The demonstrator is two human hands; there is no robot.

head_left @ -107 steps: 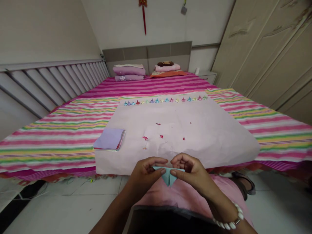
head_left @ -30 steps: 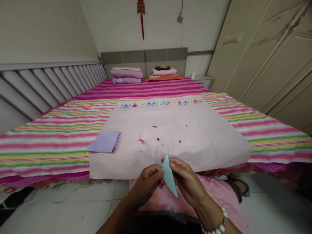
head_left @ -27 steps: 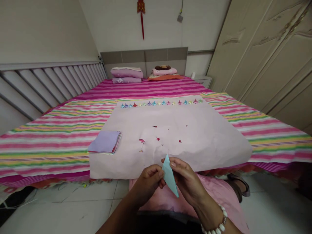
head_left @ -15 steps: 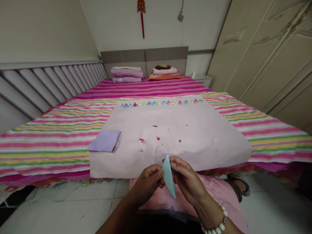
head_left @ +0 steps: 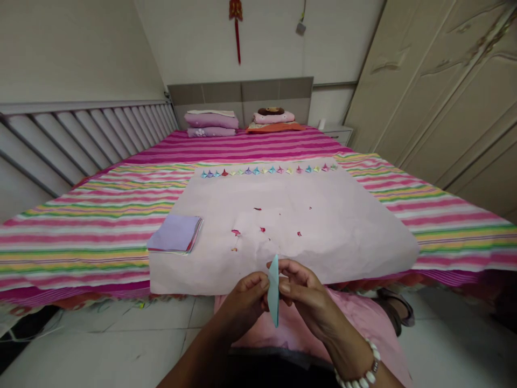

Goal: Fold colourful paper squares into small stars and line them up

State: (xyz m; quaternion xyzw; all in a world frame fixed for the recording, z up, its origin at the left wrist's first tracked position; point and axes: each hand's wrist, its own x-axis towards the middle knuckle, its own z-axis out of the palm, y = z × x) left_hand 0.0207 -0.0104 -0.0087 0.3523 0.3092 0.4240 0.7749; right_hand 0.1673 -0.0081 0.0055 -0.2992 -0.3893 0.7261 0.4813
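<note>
A folded piece of light blue origami paper (head_left: 273, 293) stands nearly upright between my hands, above the front edge of the large pale sheet (head_left: 347, 226). My left hand (head_left: 251, 295) pinches its left side between thumb and fingers. On the other side, my right hand (head_left: 301, 285) grips it, thumb at the middle and index finger near the top tip. The right wrist wears a white bead bracelet (head_left: 365, 372). A pink cloth (head_left: 343, 318) lies below the hands.
A stack of coloured paper (head_left: 173, 233), lavender on top, lies at the sheet's left. Several small folded paper pieces (head_left: 248, 171) line its far edge. Small holes (head_left: 236, 233) show red through the sheet. Folded bedding (head_left: 212, 121) sits by the headboard (head_left: 205, 94).
The blue paper has turned from a slant to nearly upright and looks narrower. Its lower tip has swung left. My right thumb has shifted lower along it.
</note>
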